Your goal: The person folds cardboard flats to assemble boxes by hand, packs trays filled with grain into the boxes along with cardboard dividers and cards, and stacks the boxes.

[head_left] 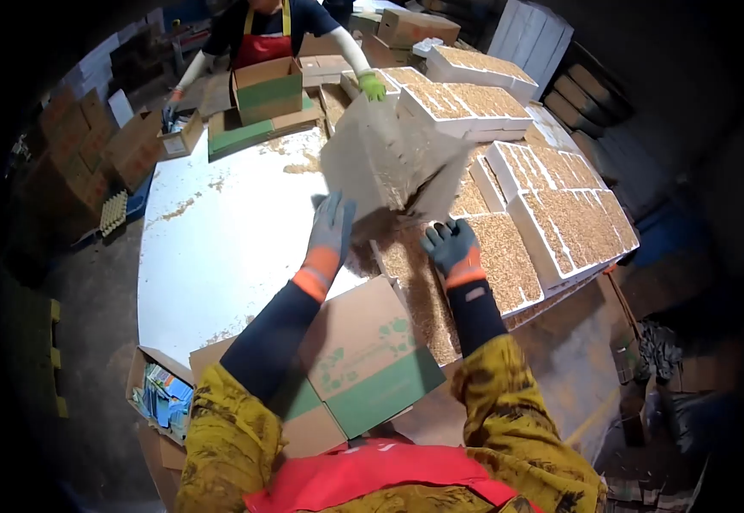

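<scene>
Packing workshop or warehouse, by the look of it: wide white worktable [218, 265] strewn with brown bits, rows of white boxes [533, 244] filled with brown granular stuff, green-printed carton [376, 342] at near edge, stacked cardboard [68, 145] at left, bare grey floor [98, 299], aproned, gloved co-worker [261, 50] opposite.

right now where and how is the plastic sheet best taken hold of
Probably by the near edge of the plastic sheet, from your side, pinched with both hands: it looks thin and limp, that edge lies close to your left hand and right hand, and another person's green glove is at its far end.
</scene>
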`<state>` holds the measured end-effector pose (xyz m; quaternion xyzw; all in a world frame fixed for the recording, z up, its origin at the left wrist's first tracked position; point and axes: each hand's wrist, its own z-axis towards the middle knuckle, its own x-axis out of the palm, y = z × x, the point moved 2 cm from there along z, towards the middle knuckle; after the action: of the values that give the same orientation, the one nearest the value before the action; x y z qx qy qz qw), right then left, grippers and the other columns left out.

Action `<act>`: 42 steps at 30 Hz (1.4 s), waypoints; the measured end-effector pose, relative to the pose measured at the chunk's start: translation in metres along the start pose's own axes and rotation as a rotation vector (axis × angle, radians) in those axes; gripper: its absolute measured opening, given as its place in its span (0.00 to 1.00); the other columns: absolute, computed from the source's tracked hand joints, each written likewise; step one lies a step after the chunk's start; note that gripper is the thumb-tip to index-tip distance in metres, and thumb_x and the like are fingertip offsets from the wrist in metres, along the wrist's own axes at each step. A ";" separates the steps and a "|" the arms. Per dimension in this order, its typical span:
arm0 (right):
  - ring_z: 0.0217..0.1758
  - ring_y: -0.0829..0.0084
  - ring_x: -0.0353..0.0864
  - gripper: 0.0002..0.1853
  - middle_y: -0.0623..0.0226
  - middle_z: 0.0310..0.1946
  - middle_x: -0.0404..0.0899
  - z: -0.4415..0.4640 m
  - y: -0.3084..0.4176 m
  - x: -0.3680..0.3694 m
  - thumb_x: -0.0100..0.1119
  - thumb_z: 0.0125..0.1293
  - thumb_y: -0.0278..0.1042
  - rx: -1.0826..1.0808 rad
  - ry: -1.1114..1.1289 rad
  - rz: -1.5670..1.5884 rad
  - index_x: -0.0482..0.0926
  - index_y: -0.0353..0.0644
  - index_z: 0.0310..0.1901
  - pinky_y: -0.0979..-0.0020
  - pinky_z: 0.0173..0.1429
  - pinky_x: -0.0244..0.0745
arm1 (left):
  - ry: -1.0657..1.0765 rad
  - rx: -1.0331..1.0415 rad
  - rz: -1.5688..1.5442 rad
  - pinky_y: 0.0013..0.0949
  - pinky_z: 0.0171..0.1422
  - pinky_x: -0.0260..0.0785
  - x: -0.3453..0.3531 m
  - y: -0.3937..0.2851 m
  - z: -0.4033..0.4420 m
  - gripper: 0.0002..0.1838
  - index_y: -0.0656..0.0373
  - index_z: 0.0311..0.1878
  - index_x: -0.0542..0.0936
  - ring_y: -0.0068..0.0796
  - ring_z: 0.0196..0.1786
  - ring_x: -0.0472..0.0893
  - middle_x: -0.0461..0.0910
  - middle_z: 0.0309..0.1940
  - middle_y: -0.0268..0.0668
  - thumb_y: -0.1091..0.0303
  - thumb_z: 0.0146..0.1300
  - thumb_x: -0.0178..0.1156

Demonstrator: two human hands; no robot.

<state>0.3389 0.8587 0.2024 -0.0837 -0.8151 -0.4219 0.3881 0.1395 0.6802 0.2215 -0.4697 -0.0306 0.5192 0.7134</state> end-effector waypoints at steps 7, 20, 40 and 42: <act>0.61 0.67 0.73 0.28 0.58 0.59 0.72 -0.135 -0.042 -0.028 0.55 0.68 0.37 -0.176 0.264 -1.014 0.64 0.35 0.66 0.68 0.62 0.71 | -0.079 -0.376 0.120 0.38 0.73 0.53 -0.127 0.003 -0.121 0.25 0.63 0.65 0.68 0.41 0.69 0.64 0.67 0.65 0.46 0.67 0.66 0.57; 0.64 0.53 0.70 0.45 0.41 0.60 0.69 -0.125 -0.116 -0.102 0.69 0.56 0.47 -0.163 0.316 -1.415 0.58 0.27 0.67 0.64 0.65 0.65 | -0.270 -1.009 0.590 0.45 0.71 0.56 -0.213 0.016 -0.346 0.43 0.61 0.72 0.54 0.53 0.71 0.58 0.57 0.71 0.52 0.46 0.62 0.58; 0.54 0.69 0.77 0.22 0.61 0.51 0.79 -0.148 -0.038 0.018 0.59 0.61 0.22 0.018 0.746 -0.892 0.72 0.31 0.58 0.70 0.62 0.71 | 0.070 -0.035 0.911 0.42 0.69 0.58 -0.311 -0.181 -0.182 0.23 0.57 0.60 0.74 0.42 0.58 0.73 0.76 0.53 0.44 0.61 0.63 0.59; 0.57 0.65 0.76 0.29 0.56 0.55 0.76 -0.170 -0.032 0.025 0.63 0.59 0.25 -0.395 0.479 -1.133 0.67 0.31 0.62 0.69 0.63 0.69 | 0.211 -0.127 0.835 0.41 0.66 0.61 -0.322 -0.180 -0.179 0.18 0.56 0.55 0.79 0.42 0.51 0.77 0.80 0.47 0.42 0.61 0.62 0.59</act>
<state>0.4020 0.7055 0.2584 0.3862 -0.5307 -0.7104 0.2539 0.2151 0.3145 0.3911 -0.5353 0.2031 0.7093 0.4112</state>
